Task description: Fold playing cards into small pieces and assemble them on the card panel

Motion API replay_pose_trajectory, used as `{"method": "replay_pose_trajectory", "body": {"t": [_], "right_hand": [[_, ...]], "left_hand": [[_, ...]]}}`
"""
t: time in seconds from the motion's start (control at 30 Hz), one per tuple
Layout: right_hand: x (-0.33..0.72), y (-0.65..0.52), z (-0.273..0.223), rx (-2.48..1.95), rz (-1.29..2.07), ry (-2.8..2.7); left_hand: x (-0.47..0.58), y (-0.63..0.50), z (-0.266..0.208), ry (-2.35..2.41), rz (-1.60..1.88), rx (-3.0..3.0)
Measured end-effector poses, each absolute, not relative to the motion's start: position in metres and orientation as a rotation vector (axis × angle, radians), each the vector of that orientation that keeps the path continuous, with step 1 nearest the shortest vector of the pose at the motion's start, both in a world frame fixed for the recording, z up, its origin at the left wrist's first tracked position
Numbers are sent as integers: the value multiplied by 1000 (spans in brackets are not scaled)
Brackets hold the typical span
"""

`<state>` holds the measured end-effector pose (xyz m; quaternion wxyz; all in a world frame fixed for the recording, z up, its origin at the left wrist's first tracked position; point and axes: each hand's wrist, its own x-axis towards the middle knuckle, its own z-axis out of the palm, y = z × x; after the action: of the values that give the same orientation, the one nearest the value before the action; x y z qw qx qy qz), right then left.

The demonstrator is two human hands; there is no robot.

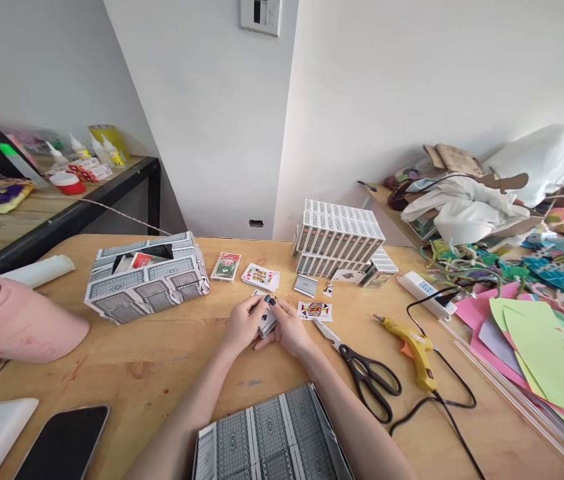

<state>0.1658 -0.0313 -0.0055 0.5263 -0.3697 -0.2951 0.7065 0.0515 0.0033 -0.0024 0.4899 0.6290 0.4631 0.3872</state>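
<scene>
Both my left hand (245, 321) and my right hand (289, 325) are closed around a small stack of playing cards (267, 325), with the thumbs together at its top edge. A spade shows on the front card. Just beyond the fingers lie a fanned pile of playing cards (261, 277), a face card (315, 311), and a face-down card or small stack (305, 285). Between my forearms, close to me, stands a box covered in grey card backs (272, 427). Scissors (362, 373) with black handles lie right of my right hand.
A card-covered box (149, 280) stands left, beside a boxed deck (226, 267). Stacked card boxes (339, 230) rise at the back. A yellow glue gun (415, 350), its cord, a power strip (425, 293) and coloured paper (547, 360) fill the right. A phone (65, 443) lies front left.
</scene>
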Motion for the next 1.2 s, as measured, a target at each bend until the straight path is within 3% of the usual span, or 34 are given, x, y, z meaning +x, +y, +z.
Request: {"method": "replay_pose_trajectory", "body": {"t": [0.5, 1.2], "right_hand": [[166, -30, -9, -1100, 1429, -986], [169, -35, -1, -1046, 1469, -965]], "left_hand": [[47, 1, 1, 1090, 1063, 1825], [47, 2, -1, 1153, 988, 1945]]}}
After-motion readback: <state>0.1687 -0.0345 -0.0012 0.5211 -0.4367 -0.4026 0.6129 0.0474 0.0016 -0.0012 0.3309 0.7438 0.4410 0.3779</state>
